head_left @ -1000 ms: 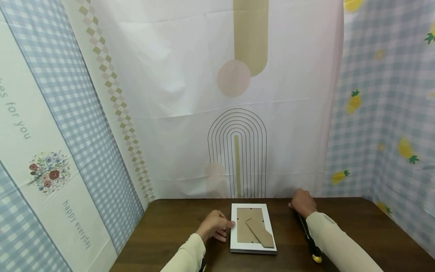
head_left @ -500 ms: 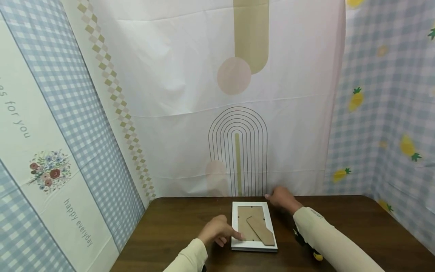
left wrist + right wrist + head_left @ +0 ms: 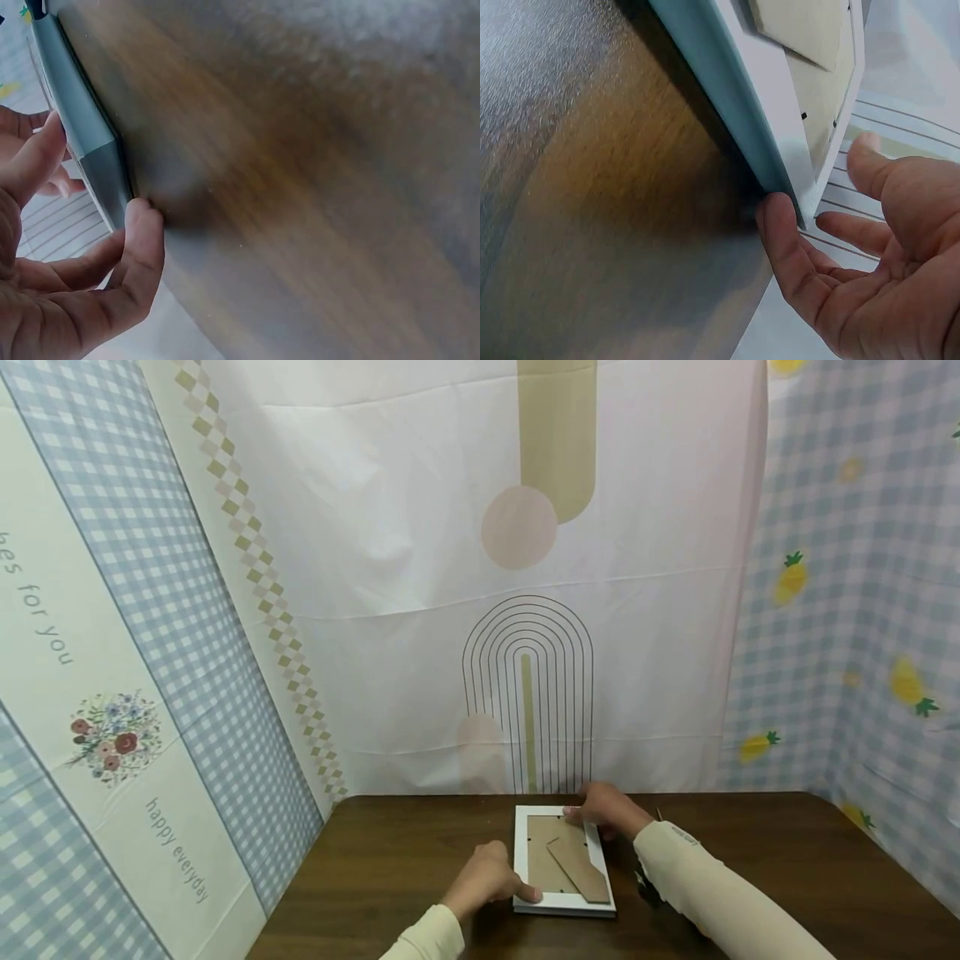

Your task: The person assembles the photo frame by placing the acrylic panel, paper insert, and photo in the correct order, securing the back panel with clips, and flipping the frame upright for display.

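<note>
A white picture frame (image 3: 528, 906) lies face down on the brown table, its tan backing board and slanted easel leg (image 3: 579, 870) facing up. My left hand (image 3: 486, 877) grips its near left corner, thumb on top of the border. In the left wrist view, that thumb's tip (image 3: 52, 127) meets the frame's edge while the other fingers curl at the corner near the tabletop. At the far right corner is my right hand (image 3: 611, 807), its thumb over the frame in the head view. The right wrist view shows its fingertips (image 3: 778, 214) touching the corner, the thumb standing apart.
Something black and yellow (image 3: 702, 930) lies on the table (image 3: 390, 860), mostly hidden beneath the right sleeve. A white patterned cloth (image 3: 390, 693) hangs right behind the table's far edge. Checked cloths (image 3: 787, 677) hang at both sides.
My right hand has moved left from the black and yellow thing to the frame's far right corner. My left hand has slid toward the near left corner, thumb onto the border.
</note>
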Motion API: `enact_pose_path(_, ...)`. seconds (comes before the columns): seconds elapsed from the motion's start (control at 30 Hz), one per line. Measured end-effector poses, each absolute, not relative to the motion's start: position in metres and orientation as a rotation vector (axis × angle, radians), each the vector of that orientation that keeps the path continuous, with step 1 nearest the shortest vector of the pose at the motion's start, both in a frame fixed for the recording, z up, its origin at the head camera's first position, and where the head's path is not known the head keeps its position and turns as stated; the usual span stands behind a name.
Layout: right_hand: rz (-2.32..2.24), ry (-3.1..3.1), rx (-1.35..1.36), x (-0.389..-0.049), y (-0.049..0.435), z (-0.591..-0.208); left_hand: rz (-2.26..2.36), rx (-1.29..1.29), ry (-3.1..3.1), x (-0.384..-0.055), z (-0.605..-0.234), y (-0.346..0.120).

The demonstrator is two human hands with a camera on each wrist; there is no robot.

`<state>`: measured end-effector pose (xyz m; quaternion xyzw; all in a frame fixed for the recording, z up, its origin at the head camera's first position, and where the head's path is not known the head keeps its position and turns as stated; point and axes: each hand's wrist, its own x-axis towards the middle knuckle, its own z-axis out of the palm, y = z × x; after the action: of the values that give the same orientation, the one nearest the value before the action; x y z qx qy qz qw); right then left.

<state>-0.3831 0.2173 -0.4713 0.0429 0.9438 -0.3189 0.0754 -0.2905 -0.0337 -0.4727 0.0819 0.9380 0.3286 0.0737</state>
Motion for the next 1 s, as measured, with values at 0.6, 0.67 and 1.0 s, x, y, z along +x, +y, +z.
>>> enact_pose_path(0.6, -0.774, 2.857, 0.091, -0.411, 0.217, -0.487, 0.998, 0.278, 2.84, -0.287, -0.473, -0.03)
enact_pose_path(0.67, -0.756, 2.877, 0.049, -0.434, 0.227, -0.512, 1.001, 0.274, 2.827, -0.285, -0.473, -0.03)
enact_pose_path(1.0, -0.835, 2.83, 0.129, -0.451, 0.237, -0.54, 1.053, 0.284, 2.778, -0.282, -0.483, -0.03)
